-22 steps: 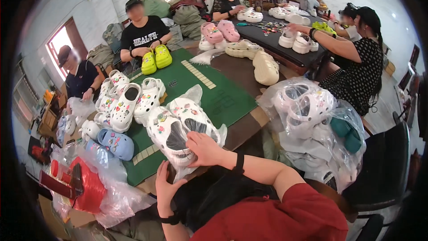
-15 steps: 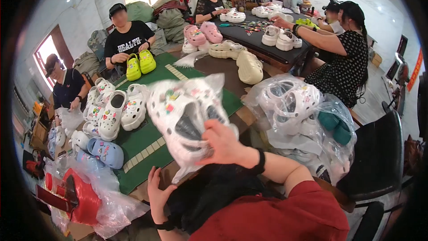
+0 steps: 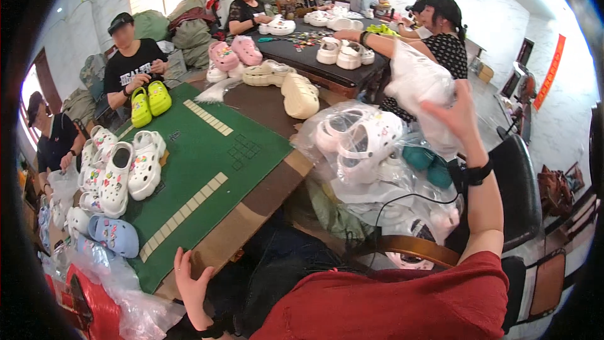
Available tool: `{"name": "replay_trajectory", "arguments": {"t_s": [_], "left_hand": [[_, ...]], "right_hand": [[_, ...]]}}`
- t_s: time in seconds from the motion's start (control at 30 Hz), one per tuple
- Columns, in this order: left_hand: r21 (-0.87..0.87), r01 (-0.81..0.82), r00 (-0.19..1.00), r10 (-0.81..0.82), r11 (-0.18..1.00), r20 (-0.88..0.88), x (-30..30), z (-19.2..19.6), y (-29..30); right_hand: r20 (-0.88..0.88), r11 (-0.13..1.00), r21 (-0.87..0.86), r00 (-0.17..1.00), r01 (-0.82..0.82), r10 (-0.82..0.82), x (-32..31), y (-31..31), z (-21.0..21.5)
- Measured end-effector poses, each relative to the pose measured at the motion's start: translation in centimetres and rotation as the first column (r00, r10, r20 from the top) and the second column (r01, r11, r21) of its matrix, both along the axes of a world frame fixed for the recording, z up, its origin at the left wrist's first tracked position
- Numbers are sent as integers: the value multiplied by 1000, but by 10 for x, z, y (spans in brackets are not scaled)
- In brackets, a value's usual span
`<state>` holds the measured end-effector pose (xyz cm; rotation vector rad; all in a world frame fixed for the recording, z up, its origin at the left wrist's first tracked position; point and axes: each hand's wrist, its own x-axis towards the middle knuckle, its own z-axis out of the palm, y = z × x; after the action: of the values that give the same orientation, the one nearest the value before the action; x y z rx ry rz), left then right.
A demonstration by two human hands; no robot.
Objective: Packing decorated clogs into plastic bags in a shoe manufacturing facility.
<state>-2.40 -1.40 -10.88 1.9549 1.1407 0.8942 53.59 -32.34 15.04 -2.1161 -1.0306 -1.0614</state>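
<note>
My right hand (image 3: 458, 115) is raised at the right, gripping a clear plastic bag (image 3: 420, 88) with a white clog inside, above a pile of bagged clogs (image 3: 371, 145). My left hand (image 3: 190, 283) rests open on the near edge of the table, next to the green mat (image 3: 207, 164). A black band sits on each wrist. My red sleeve fills the bottom of the view.
White decorated clogs (image 3: 126, 170) lie on the mat's left side, a blue clog (image 3: 113, 234) below them. A person in black holds yellow-green clogs (image 3: 150, 101). Cream clogs (image 3: 301, 94) and pink clogs (image 3: 233, 53) sit farther back. Other workers sit around a dark table (image 3: 314, 56). A chair back (image 3: 415, 249) stands close.
My right hand has swung the bagged clog from over the green mat to the right, above the pile of bags. My left hand let go and dropped to the table edge.
</note>
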Motion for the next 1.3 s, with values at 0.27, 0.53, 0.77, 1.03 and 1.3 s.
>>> {"name": "replay_trajectory", "arguments": {"t_s": [0.27, 0.53, 0.77, 1.03, 1.3], "left_hand": [[-68, 18, 999, -15, 998, 51, -5, 1, 0], [-25, 0, 999, 2, 1000, 53, -4, -5, 2], [147, 22, 990, -1, 989, -139, 3, 13, -1], [107, -55, 996, 62, 993, -67, -5, 9, -9], [-14, 80, 982, -81, 997, -168, -3, 43, 5]], "right_hand": [[-529, 938, -54, 787, 342, -318, 61, -158, -62], [-767, 850, -325, 410, 413, -493, 121, -260, -195], [-98, 664, -633, 810, 397, -578, 5, -74, -61], [-812, 187, -88, 179, -978, 556, -190, 144, -31], [-509, 28, -193, 124, -981, 852, -285, 281, -110]]}}
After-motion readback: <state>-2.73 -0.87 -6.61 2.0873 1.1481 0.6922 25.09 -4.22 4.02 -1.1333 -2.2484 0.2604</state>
